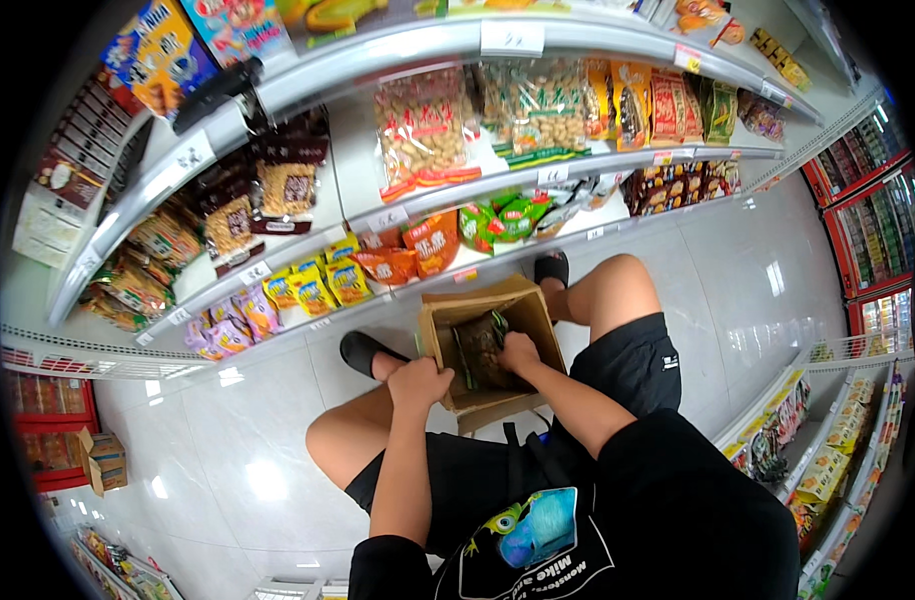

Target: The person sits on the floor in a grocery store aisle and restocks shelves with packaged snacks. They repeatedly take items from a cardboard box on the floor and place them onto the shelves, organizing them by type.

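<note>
An upright cardboard box [432,330] with its top open stands on the floor between my legs. My left hand [420,381] is closed on the box's left edge, near the front corner. Inside the box lies a dark plastic snack bag [481,349] with green edging. My right hand [519,352] reaches into the box and grips the right side of that bag; its fingertips are partly hidden.
Ahead curves a store shelf [420,202] holding bagged peanuts [427,127], yellow snack packets [313,291] and orange bags [433,244]. Another stocked shelf [810,442] is at the right. An open carton [106,461] stands at the far left by red racks [52,420].
</note>
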`<state>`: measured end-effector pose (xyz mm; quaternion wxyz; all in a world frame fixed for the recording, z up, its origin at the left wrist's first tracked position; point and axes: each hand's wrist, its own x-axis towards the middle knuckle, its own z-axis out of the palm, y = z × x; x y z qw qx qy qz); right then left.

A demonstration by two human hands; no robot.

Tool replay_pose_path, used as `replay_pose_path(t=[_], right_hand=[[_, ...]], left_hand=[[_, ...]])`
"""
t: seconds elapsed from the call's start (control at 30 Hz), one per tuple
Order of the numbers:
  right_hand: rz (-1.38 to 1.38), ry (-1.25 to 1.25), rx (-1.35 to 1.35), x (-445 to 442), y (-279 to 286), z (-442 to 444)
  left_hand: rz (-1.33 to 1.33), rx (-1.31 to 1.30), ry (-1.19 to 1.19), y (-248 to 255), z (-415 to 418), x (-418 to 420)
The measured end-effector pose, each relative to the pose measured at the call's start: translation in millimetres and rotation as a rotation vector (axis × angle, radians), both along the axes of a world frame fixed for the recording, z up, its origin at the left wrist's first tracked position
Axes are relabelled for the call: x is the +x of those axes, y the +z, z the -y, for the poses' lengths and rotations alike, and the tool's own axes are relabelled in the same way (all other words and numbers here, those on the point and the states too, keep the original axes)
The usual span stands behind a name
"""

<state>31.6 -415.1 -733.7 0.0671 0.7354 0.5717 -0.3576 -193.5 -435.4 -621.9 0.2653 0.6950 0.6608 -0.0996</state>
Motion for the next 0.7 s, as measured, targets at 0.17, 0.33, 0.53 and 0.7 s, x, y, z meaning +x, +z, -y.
replay_pose_path(t=[0.17, 0.33, 0.53, 0.7], right_hand=[[-0.02, 0.048, 0.082, 10.5, 39.3, -2.3], [-0.156, 0.105, 0.208, 11.6, 82.1, 3.0], [-0.376, 0.16, 0.504, 30.4, 181.3, 16.9], [-0.403, 0.231, 0.797, 24.1, 275.9, 40.9]], left_hand=[[0.079, -0.219, 0.13, -48.3, -0.4, -3.0], [0.069, -0.182, 0.241, -56.4, 17.3, -3.9], [0.121, 0.043, 0.264, -13.1, 12.2, 18.3], [0.842, 0.153, 0.706, -57.2, -12.5, 27.3]])
